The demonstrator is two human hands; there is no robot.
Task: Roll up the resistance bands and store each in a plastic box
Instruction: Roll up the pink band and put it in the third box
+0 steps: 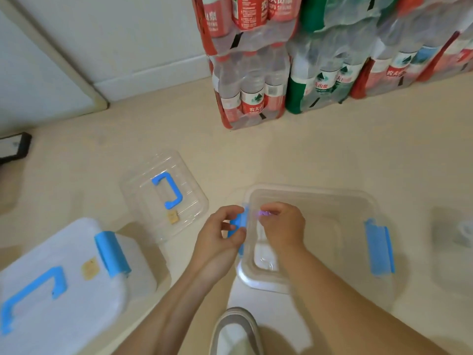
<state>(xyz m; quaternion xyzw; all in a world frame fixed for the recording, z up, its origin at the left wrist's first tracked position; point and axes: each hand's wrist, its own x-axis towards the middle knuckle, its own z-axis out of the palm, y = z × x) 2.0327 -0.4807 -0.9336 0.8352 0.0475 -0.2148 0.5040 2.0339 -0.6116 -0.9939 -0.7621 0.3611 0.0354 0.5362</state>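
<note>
An open clear plastic box (332,201) with blue side latches stands on the floor in front of me. My right hand (284,226) is over its left part, fingers curled round a small purple thing (266,213), likely a rolled band, mostly hidden. My left hand (220,231) hovers at the box's left rim beside the blue latch (238,222), fingers curled, holding nothing I can see. The box's clear lid (143,201) with a blue handle lies flat to the left.
A closed plastic box (64,252) with blue handle and latch stands at the lower left. Shrink-wrapped packs of water bottles (250,85) are stacked against the far wall. My shoe (235,331) shows at the bottom. Another clear container (455,242) sits at the right edge.
</note>
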